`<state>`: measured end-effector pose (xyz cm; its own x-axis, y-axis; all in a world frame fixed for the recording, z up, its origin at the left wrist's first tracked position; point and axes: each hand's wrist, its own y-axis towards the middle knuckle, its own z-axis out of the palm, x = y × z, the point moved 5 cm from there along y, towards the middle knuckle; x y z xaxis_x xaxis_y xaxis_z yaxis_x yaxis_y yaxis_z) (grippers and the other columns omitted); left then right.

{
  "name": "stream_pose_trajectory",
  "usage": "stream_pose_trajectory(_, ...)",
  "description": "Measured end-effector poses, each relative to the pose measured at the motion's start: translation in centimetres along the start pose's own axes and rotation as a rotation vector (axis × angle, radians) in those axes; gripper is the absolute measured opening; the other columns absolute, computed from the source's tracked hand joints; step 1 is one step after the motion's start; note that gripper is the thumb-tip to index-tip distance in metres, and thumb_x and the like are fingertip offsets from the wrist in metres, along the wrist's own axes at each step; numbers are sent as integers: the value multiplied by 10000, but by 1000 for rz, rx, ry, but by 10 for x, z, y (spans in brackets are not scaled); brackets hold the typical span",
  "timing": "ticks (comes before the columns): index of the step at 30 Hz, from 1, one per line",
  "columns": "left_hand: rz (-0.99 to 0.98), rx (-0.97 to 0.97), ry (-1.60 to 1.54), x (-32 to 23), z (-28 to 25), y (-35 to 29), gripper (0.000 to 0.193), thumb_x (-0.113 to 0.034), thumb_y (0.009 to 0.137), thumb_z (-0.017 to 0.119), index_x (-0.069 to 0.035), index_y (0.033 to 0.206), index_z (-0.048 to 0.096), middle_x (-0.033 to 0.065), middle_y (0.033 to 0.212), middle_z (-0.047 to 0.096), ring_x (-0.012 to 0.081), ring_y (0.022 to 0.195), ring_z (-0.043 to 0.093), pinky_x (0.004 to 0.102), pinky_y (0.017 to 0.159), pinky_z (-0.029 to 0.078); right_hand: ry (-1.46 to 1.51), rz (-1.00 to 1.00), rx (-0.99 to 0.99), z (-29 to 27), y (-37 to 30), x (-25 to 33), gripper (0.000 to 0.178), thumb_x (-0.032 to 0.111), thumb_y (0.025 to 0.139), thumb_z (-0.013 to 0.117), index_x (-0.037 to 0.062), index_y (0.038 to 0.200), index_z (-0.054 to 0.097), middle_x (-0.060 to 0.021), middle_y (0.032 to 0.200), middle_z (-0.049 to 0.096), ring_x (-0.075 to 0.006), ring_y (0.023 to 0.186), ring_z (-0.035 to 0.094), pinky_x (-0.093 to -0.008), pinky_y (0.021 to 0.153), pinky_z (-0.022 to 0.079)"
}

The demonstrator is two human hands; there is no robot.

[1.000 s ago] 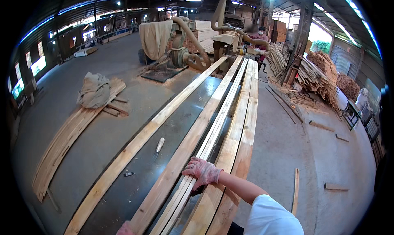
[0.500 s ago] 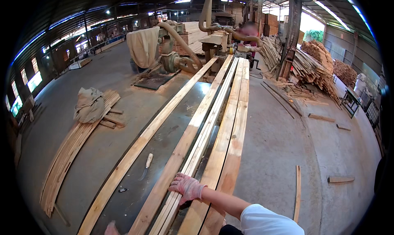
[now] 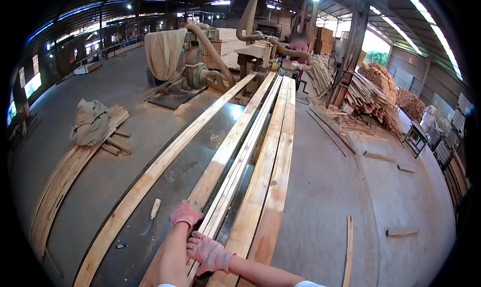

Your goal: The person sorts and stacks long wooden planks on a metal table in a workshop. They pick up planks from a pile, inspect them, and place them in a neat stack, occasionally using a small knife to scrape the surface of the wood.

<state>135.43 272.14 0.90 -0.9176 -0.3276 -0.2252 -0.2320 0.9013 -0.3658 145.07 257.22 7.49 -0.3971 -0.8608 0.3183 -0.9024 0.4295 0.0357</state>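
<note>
Several long planks run away from me over a dark metal table (image 3: 173, 197) toward a woodworking machine (image 3: 258, 56). My left hand (image 3: 186, 214), in a pinkish glove, grips a half-brown, half-pale board (image 3: 215, 169), its fingers partly hidden. My right hand (image 3: 209, 252), gloved alike, lies across the bundle of narrow pale strips (image 3: 235, 181), with its fingers bent over their left side. The right hand is nearer to me, beside my left forearm. Two wider boards (image 3: 265, 181) lie right of the strips. Another long board (image 3: 150, 179) lies at the left.
A knife with a pale handle (image 3: 152, 214) and a small dark object (image 3: 121, 246) lie on the table. Left on the floor is a stack of strips (image 3: 70, 171) with a cloth (image 3: 90, 121) on it. A person (image 3: 299, 46) stands beyond the machine. Wood piles (image 3: 371, 96) stand at right.
My left hand has come up from the lower edge onto the half-brown board. My right hand has moved nearer to me along the strips. The whole view has shifted slightly.
</note>
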Motion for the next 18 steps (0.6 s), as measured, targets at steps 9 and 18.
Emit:
stream_pose_trajectory(9, 128, -86, -151, 21, 5, 26, 899, -456, 677, 840, -38, 1395, 496, 201, 1333, 654, 338, 1229, 656, 446, 1036, 536, 2, -90, -52, 6, 8, -2, 842, 576, 589, 831, 108, 1259, 630, -95, 1264, 644, -316, 1286, 530, -508, 1228, 270)
stream_pose_trajectory(18, 125, -26, -173, 33, -20, -39, 906, -507, 679, 842, -32, 1375, 508, 214, 1366, 629, 343, 1256, 633, 434, 1043, 522, 72, -36, -21, 0, -3, -9, 793, 481, 572, 873, 129, 1251, 663, -77, 1210, 668, -272, 1273, 554, -468, 1220, 282)
